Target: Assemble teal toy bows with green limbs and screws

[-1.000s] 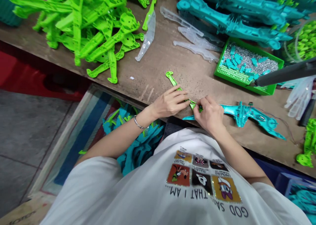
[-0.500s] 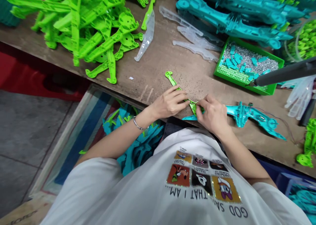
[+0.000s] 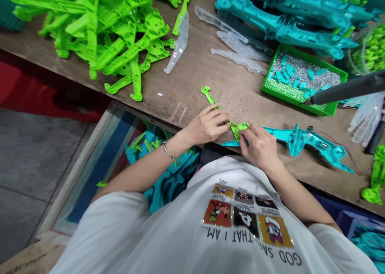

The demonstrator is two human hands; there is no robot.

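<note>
A long, narrow lime-green plastic part (image 3: 206, 90) lies slantwise near the table's front edge. My left hand (image 3: 207, 124) is closed on its middle, fingers pressed over it. At the part's wider, rounded end, my right hand (image 3: 260, 146) has thumb and forefinger pinched together. What those fingertips hold is too small to tell; a thin strand like a wire shows beside them. Just right of this hand is a teal plastic shell (image 3: 297, 139), with thin wires on it and its left portion partly hidden behind my fingers.
Lime-green parts (image 3: 120, 37) are heaped at the left. Clear plastic pieces (image 3: 237, 59) lie mid-table, below stacked teal shells (image 3: 270, 21). A green tray (image 3: 266, 83) holds screws and teal bits. A dark rod-shaped tool (image 3: 345, 90) reaches over it from the right.
My right hand has shifted slightly right, uncovering more of the green part's rounded end. The teal shell has tilted and moved a little right. My left hand stays in place.
</note>
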